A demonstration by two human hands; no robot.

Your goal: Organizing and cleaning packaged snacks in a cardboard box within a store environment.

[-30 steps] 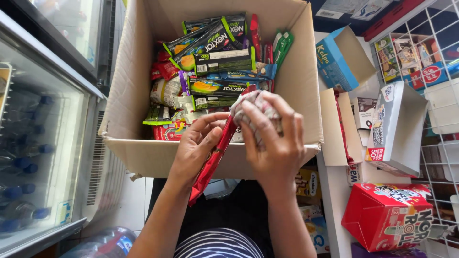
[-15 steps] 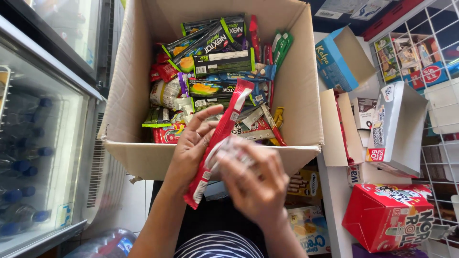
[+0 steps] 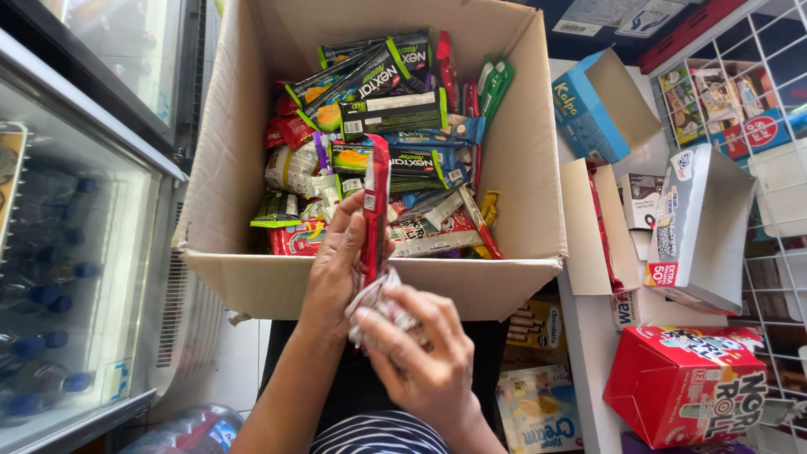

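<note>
Left of the grip stands a glass-door fridge [image 3: 76,252] stocked with bottles [image 3: 50,294]. To the right, a white wire rack [image 3: 773,168] holds packets above a white shelf [image 3: 588,353]. Below lies pale floor [image 3: 227,361] in daylight.

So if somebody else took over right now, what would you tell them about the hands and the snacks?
Left hand: holds a long red wrapper strip upright at the near edge of the cardboard box.
Right hand: pinches a crumpled pale wrapper bundle at the strip's lower end.
The box, full of mixed snack packets, sits between the glass-door cooler and the shelf of cartons.
Done: strip lifted out. Left: strip and bundle are still in hand, not put down.
</note>
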